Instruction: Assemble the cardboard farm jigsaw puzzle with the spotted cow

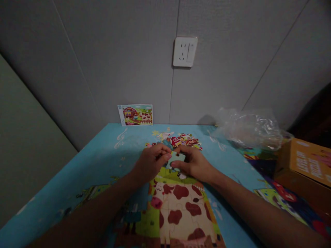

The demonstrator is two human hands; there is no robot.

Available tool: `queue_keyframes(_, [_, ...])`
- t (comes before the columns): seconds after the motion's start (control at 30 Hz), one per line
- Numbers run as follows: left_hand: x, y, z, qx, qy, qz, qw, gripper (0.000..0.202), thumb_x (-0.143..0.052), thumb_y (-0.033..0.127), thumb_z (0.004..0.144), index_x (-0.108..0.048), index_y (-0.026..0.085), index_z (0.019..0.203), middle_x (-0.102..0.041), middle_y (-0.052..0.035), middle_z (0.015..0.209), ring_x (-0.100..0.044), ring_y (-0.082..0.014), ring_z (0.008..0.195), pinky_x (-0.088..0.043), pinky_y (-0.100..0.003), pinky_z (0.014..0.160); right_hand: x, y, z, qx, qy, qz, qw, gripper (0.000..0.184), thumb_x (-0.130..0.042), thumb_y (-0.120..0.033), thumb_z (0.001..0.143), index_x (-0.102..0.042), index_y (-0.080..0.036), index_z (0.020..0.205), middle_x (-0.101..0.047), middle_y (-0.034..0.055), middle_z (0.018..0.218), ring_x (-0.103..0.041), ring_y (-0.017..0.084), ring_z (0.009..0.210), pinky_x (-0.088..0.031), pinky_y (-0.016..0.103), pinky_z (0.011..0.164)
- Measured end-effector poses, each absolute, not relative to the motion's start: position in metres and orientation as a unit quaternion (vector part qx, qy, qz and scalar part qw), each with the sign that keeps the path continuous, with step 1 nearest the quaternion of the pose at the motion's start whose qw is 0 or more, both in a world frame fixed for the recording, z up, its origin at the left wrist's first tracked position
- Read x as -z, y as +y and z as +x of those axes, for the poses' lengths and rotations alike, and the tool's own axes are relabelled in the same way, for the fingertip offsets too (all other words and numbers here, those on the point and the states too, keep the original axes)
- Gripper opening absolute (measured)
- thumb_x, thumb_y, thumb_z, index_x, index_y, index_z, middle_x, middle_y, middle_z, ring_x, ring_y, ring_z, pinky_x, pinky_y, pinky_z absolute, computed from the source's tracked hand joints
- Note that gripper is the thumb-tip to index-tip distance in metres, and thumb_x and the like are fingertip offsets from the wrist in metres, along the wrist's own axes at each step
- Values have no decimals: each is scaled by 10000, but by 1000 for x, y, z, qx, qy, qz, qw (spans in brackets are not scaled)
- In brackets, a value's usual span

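Note:
A pale blue-green jigsaw puzzle piece (179,157) is held between both hands, just above the far edge of a partly joined jigsaw puzzle (181,206). My left hand (152,161) pinches the piece at its left side with thumb and fingertips. On the other side, my right hand (196,164) grips it, thumb on the near face and fingers curled behind. The joined pieces show a brown-spotted cow on green grass; my left forearm covers part of their left side. Beyond my hands lies a pile of loose puzzle pieces (187,139), partly hidden by them.
A picture card (137,115) of a farm scene leans against the grey wall at the back of the blue patterned table (103,155). To the right are a clear plastic bag (250,129) and an orange puzzle box (309,162). A socket (182,51) sits on the wall.

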State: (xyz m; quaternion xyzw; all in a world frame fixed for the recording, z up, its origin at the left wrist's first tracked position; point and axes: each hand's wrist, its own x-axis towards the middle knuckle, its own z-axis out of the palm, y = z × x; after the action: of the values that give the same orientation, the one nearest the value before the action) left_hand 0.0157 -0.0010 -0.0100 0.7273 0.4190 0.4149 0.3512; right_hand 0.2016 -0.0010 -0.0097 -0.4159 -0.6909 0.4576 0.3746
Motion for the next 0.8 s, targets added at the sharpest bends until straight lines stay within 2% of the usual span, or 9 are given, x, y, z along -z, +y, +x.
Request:
queue_keyframes(0.1, [10, -1, 15, -437, 413, 701, 383, 227, -585, 270, 797, -604, 192, 1009, -605, 45, 604, -553, -119, 556, -403, -231, 555, 11, 3, 200, -485, -636, -402, 446, 349, -758, -382, 653, -628, -191, 915, -517, -59, 595, -439, 83, 495, -352, 233, 481])
queue_keyframes(0.2, [10, 0, 13, -416, 408, 710, 396, 183, -595, 253, 776, -604, 187, 946, -625, 43, 613, -534, -113, 536, -389, -230, 544, 12, 7, 199, -507, -598, -396, 478, 354, -757, -393, 652, -630, -182, 907, -549, -55, 609, -491, 83, 509, -398, 233, 503])
queue_keyframes(0.33, [12, 2, 13, -396, 434, 713, 384, 154, -635, 250, 749, -557, 199, 871, -586, 73, 548, -468, -102, 486, -352, -227, 526, 18, 7, 198, -494, -588, -434, 472, 372, -716, -448, 711, -592, -186, 945, -512, -84, 547, -456, 77, 400, -349, 210, 385])
queue_keyframes(0.47, [15, 3, 12, -393, 443, 716, 370, 165, -669, 254, 734, -546, 201, 829, -565, 82, 553, -441, -96, 482, -342, -227, 527, 24, 7, 200, -481, -610, -439, 452, 327, -659, -471, 778, -593, -182, 916, -487, -84, 529, -422, 68, 379, -323, 201, 364])
queue_keyframes(0.53, [15, 5, 11, -394, 447, 725, 345, 155, -683, 240, 725, -572, 200, 826, -605, 59, 640, -475, -105, 534, -368, -237, 559, 25, 7, 201, -457, -629, -438, 451, 298, -636, -458, 805, -622, -180, 913, -471, -81, 505, -393, 66, 385, -308, 202, 376])
queue_keyframes(0.63, [14, 7, 8, -407, 443, 758, 251, 115, -698, 204, 723, -621, 211, 808, -646, 17, 768, -547, -152, 715, -422, -279, 694, 23, 7, 202, -410, -649, -437, 469, 257, -644, -416, 808, -661, -183, 915, -500, -62, 542, -386, 64, 415, -311, 208, 399])
queue_keyframes(0.8, [12, 11, 4, -439, 392, 798, 127, 116, -727, 195, 740, -616, 208, 772, -655, -8, 860, -554, -197, 903, -416, -343, 854, 18, 7, 201, -398, -634, -423, 511, 290, -668, -392, 778, -650, -185, 980, -530, -53, 618, -420, 66, 431, -351, 214, 414])
